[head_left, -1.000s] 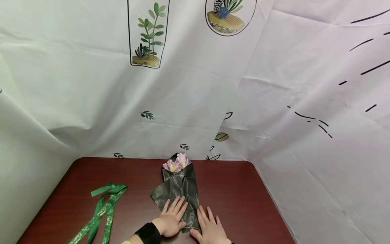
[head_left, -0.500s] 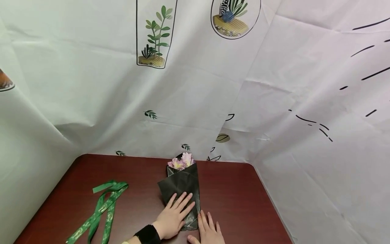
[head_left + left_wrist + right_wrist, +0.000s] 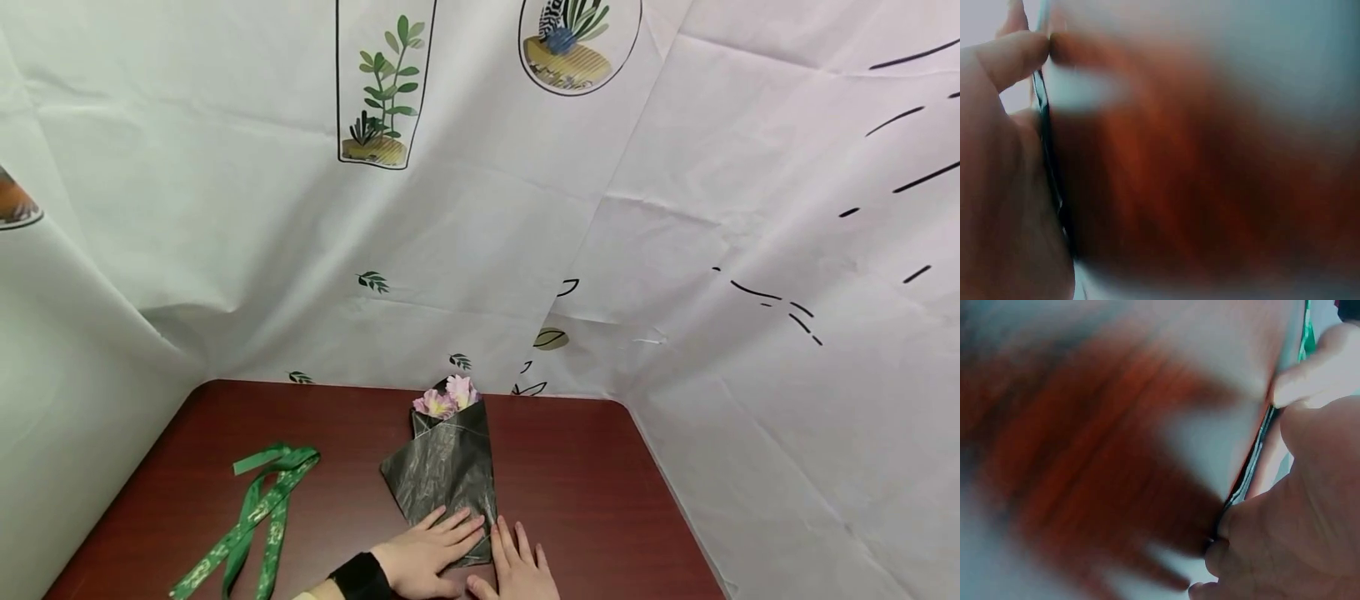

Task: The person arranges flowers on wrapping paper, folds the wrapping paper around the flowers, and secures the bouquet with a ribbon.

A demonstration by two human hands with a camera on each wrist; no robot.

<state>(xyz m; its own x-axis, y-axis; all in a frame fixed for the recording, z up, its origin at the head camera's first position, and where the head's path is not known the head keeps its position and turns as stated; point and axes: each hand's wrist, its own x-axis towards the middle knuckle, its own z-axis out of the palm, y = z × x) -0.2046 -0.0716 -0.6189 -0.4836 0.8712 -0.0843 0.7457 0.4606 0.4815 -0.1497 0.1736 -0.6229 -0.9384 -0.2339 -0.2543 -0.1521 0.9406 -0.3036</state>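
Note:
Pink artificial-looking flowers (image 3: 446,397) poke out of the top of a black paper wrap (image 3: 446,467) lying flat on the table. Across the wrap's lower part rests my left hand (image 3: 427,554), fingers straight and pressing on it. My right hand (image 3: 519,567) lies flat at the wrap's lower right edge, its fingertips touching there. In the left wrist view, the left hand (image 3: 1004,162) sits against the dark edge of the wrap (image 3: 1054,175). In the right wrist view, the right hand (image 3: 1297,506) is at the thin wrap edge (image 3: 1250,469). Flower stems are hidden.
A green patterned ribbon (image 3: 258,508) lies loosely folded on the left of the dark red table (image 3: 585,475). White printed cloth (image 3: 480,217) hangs behind and along both sides of the table.
My left hand has slid down the wrap toward its lower end, turning more sideways. The right hand stays by the right edge. The view shifted slightly early on.

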